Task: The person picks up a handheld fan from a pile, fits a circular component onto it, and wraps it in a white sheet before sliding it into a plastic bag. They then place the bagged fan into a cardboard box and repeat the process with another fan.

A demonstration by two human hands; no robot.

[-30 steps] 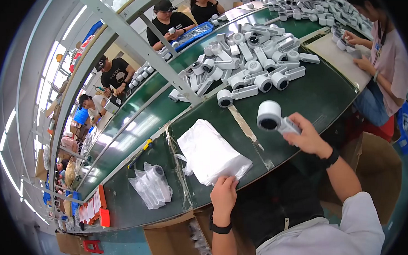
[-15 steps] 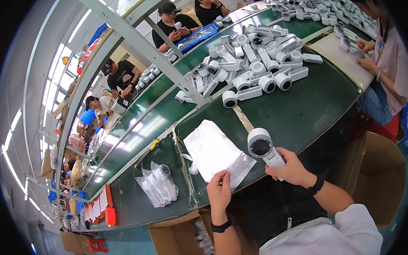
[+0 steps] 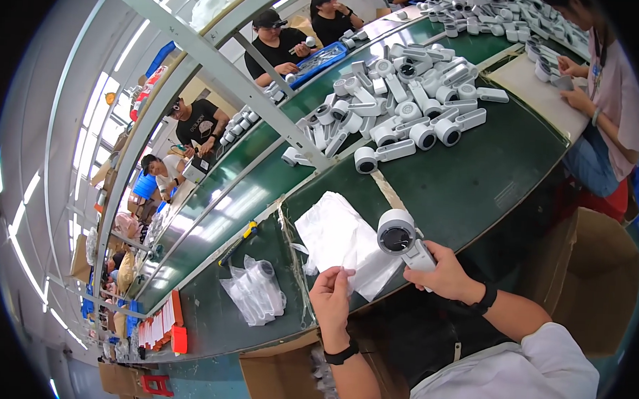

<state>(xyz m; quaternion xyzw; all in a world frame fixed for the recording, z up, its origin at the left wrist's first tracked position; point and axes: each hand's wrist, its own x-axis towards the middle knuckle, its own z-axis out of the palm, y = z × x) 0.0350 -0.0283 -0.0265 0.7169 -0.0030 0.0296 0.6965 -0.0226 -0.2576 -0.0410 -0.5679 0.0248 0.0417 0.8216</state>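
From the head view, I take the green table (image 3: 475, 184) as my landmark. My right hand (image 3: 440, 274) is wrapped around the handle of a white device with a round dark-centred head (image 3: 402, 239), fingers closed on it, and holds it above the near edge of the table. A second ago that device was further right and higher over the table; half a second ago it was already nearer, and now it sits right against the stack of white plastic bags (image 3: 346, 244).

My left hand (image 3: 332, 295) is at the near corner of that stack, thumb and fingertips pinching the edge of the top bag. Earlier it lay lower on the same corner with fingers flatter; the stack itself has not shifted on the table.

Left of the stack, on the same table edge, lies a clear bag with a white device inside (image 3: 254, 290), unmoved. Across the table from me is a heap of white devices (image 3: 396, 114), the same as before. At the table's right end a person in a pink top (image 3: 615, 90) works with both hands on a pale mat. Behind the table, past the grey frame bars (image 3: 218, 76), several people in black shirts (image 3: 275, 47) sit at a second green line.
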